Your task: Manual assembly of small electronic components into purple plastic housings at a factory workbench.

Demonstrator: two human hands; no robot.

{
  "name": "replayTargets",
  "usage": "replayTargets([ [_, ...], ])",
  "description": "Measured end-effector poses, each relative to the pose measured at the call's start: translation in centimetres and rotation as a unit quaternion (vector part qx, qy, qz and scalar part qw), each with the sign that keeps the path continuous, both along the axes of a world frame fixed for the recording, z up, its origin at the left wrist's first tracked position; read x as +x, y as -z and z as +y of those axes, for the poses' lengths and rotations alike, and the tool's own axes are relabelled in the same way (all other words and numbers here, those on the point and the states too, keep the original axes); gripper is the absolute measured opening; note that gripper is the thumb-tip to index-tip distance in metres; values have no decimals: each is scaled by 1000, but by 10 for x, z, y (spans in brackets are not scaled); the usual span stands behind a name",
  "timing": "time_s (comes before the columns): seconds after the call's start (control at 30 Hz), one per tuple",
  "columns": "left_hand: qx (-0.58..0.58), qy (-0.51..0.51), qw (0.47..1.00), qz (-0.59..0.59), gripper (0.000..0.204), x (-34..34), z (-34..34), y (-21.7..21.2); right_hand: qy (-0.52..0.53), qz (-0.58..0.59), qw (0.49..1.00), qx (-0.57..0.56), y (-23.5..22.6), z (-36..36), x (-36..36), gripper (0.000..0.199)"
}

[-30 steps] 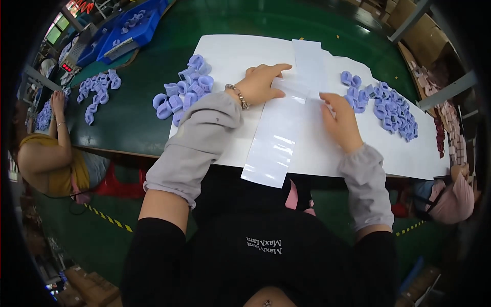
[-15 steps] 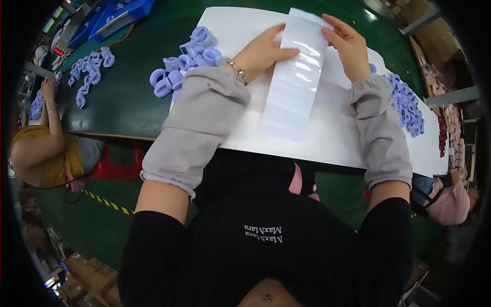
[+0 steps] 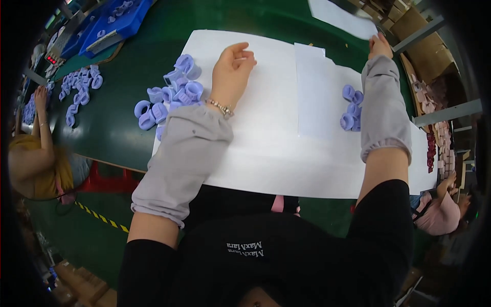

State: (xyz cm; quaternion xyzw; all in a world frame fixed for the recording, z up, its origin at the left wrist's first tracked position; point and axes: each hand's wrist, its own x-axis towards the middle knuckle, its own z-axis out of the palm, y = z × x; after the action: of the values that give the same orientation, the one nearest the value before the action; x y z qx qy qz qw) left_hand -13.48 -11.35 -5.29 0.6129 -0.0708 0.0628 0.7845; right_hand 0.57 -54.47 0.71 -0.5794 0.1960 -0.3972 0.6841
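My left hand (image 3: 232,71) hovers over the white board (image 3: 245,158), fingers loosely curled and apart, with nothing visible in it. My right hand (image 3: 379,47) reaches to the far right and pinches the edge of a thin white sheet (image 3: 345,19), partly cut off by the picture's rim. On the board between my hands lies a pale translucent strip (image 3: 313,87). A heap of lilac ring-shaped plastic parts (image 3: 176,84) sits left of my left wrist. More lilac parts (image 3: 352,110) lie beside my right sleeve, which hides some of the board there.
At the far left are a blue bin (image 3: 115,25) and a row of lilac parts (image 3: 82,87) on the green table (image 3: 117,123). Co-workers sit at left (image 3: 43,158) and right (image 3: 440,212). Metal bars (image 3: 450,111) and pink parts (image 3: 447,148) stand at right.
My right hand has moved far and right, carrying a white sheet. My left hand has let go of the strip and drawn left. A strip now shows flat on the board.
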Motion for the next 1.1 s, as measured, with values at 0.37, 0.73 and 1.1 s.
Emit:
replayTargets([
  [0.37, 153, 64, 986, -29, 25, -5, -6, 3, -154, 281, 815, -483, 3, 21, -38, 64],
  [0.73, 378, 212, 844, -316, 36, -27, -16, -3, -310, 290, 536, -730, 14, 165, -251, 61],
  [1.1, 522, 230, 730, -376, 52, -53, -56, 6, -258, 267, 559, -741, 22, 165, -263, 51],
])
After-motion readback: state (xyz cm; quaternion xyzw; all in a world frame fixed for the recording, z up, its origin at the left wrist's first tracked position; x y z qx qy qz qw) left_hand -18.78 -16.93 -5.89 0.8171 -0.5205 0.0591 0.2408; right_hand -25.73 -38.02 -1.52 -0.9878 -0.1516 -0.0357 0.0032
